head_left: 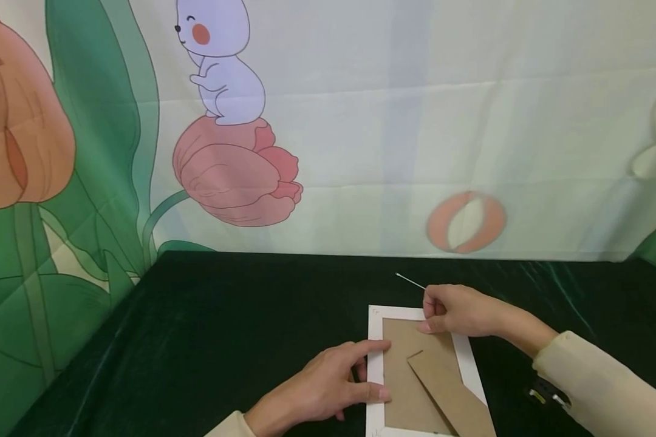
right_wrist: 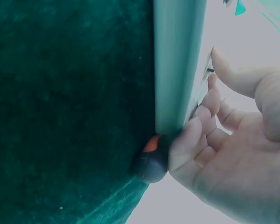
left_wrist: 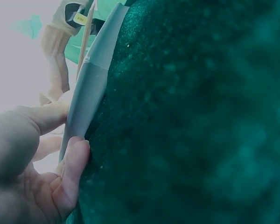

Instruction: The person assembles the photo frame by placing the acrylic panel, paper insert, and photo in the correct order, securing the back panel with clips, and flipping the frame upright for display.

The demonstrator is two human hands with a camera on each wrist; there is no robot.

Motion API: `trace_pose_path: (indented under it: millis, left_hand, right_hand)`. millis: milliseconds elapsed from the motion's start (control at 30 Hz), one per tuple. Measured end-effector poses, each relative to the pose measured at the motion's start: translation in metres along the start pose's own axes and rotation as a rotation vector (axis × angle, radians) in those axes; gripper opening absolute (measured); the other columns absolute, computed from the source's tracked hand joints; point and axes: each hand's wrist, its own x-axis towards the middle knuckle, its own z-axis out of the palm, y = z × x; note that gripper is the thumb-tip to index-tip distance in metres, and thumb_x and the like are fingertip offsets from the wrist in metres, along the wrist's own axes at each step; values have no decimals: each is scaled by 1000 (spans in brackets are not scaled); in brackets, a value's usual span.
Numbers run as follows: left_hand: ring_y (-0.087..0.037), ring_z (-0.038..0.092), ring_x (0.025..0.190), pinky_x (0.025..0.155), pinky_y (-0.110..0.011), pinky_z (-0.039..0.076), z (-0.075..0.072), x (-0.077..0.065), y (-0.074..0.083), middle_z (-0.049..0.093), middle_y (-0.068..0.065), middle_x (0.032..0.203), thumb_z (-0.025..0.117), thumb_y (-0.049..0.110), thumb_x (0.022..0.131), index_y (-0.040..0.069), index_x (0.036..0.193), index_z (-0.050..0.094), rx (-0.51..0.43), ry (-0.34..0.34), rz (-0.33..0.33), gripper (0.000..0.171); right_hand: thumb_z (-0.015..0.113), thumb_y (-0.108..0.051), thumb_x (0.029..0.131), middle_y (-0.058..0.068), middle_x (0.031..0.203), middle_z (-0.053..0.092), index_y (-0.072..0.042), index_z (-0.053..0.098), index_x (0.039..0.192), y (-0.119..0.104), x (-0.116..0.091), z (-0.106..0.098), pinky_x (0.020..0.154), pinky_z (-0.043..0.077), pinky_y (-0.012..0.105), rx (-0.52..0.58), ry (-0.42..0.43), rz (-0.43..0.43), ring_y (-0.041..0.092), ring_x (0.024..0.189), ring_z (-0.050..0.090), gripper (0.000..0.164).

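A white picture frame (head_left: 375, 364) lies back side up, with a brown backing board (head_left: 399, 400) and a fold-out stand leg (head_left: 443, 388). My left hand (head_left: 328, 379) holds its left side, thumb and forefinger on top and another finger against the outer edge. At the top right, my right hand (head_left: 464, 312) has its fingers curled, thumb tip on the board. In the right wrist view, thumb and forefinger close around a small dark tab (right_wrist: 210, 70). Just beyond the frame, a thin metal shaft (head_left: 410, 281) points out past the right hand. A black-and-orange rounded handle (right_wrist: 151, 168) lies beside its fingers.
Dark green velvet cloth (head_left: 224, 321) covers the table. Behind it hangs a pale curtain (head_left: 350, 152) printed with flowers and a white animal. A dark device with a yellow label (head_left: 543, 392) sits under the right sleeve.
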Motion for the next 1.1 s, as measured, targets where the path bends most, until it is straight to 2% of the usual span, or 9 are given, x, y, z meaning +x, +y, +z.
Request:
trace_pose_path:
  millis: [100, 233, 633, 867, 967, 1100]
  left_hand:
    - [-16, 55, 52, 44, -30, 51, 0, 0, -1, 59, 2, 89, 84, 27, 95, 24, 152, 59, -11, -3, -8, 62]
    - [-15, 56, 53, 44, -30, 51, -1, 0, -2, 59, 1, 89, 84, 27, 95, 24, 151, 59, -22, -4, -9, 62]
    - [-16, 56, 52, 44, -31, 52, -2, 2, 0, 60, 1, 88, 84, 28, 94, 24, 150, 60, -21, -6, -16, 61]
    - [-16, 56, 51, 44, -31, 52, -5, 5, 4, 60, 1, 87, 85, 28, 93, 25, 150, 61, -13, 1, -1, 61]
    - [-16, 55, 49, 43, -30, 51, -3, 4, 3, 61, 1, 85, 86, 28, 93, 24, 149, 61, -20, 9, -14, 61]
    - [-15, 54, 50, 43, -29, 50, 1, 3, 1, 61, 1, 83, 86, 28, 92, 24, 147, 63, -27, 16, -34, 61]
  right_hand:
    - [73, -9, 100, -1, 84, 53, -11, 62, 100, 5, -1, -2, 65, 46, 30, 41, -31, -42, 16, 79, 53, 11]
    - [68, -2, 100, 1, 88, 53, -8, 62, 104, 9, -1, -4, 67, 46, 30, 90, -65, -56, 18, 82, 53, 9]
    - [72, -6, 100, 1, 86, 53, -9, 61, 105, 9, -1, -7, 67, 47, 30, 87, -45, -30, 17, 80, 55, 12]
    - [76, -9, 98, -1, 81, 53, -11, 62, 99, 6, -1, -4, 63, 46, 29, 46, 53, -20, 16, 76, 53, 15]
    - [79, -11, 96, -1, 81, 54, -10, 63, 99, 6, -5, 1, 62, 44, 30, 70, 83, -7, 17, 74, 53, 17]
    - [87, -19, 90, 0, 83, 56, -9, 63, 104, 3, -18, 3, 63, 45, 30, 101, 73, 47, 18, 77, 54, 29]
